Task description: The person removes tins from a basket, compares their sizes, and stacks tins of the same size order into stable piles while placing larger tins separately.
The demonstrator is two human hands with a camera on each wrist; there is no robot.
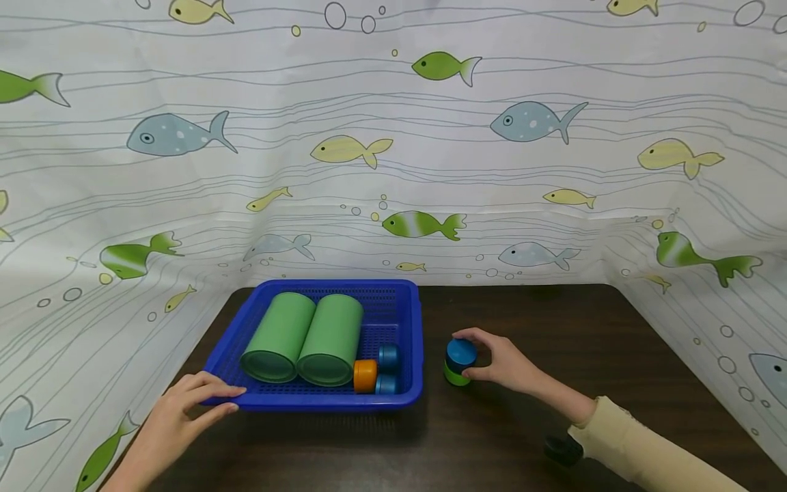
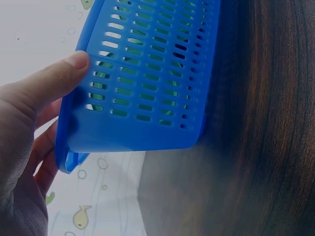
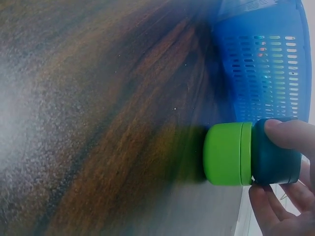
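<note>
My left hand (image 1: 178,413) grips the near-left rim of a blue plastic basket (image 1: 320,398), thumb outside and fingers over the edge in the left wrist view. Inside the basket lie two large green cylinders (image 1: 279,335), a small orange jar (image 1: 365,376) and two small blue jars (image 1: 389,357). To the basket's right, my right hand (image 1: 504,362) pinches a small blue jar (image 1: 461,352) between thumb and fingers. That jar sits upright on top of a small lime green jar (image 3: 224,155), which stands on the table.
A dark wooden table (image 1: 522,307) carries everything. White cloth with printed fish (image 1: 393,137) hangs at the back and along both sides. A small black object (image 1: 562,449) shows by the right sleeve (image 1: 639,444).
</note>
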